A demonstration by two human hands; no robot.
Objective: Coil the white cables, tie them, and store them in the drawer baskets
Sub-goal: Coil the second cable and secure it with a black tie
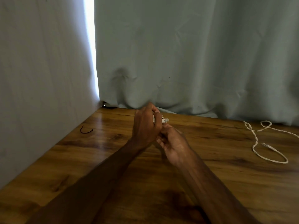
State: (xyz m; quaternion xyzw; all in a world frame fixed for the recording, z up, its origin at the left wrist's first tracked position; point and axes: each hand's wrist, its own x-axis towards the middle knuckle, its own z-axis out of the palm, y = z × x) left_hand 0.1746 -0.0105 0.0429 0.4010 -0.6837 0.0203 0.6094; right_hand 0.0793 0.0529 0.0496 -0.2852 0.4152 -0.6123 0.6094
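**Coiled cable held in both hands, mid-surface**

A short black tie (86,130) lies bent on the wooden surface (113,159) at the far left, near the left wall covering and well apart from the hands.

At the centre, the left hand (146,126) is raised above the surface. Its fingers are curled round a small coiled white cable (157,118). A clear connector (165,120) projects to the right from the bundle.

The right hand (173,143) sits just below and to the right, touching the left hand. Its fingers point into the underside of the bundle. The view is blurred there, so their grip cannot be determined.

At the far right, a loose white cable (255,139) lies in open loops on the surface, uncoiled, with its plug end (266,145) inside the near loop.

A grey-green curtain (194,54) hangs behind the far edge.
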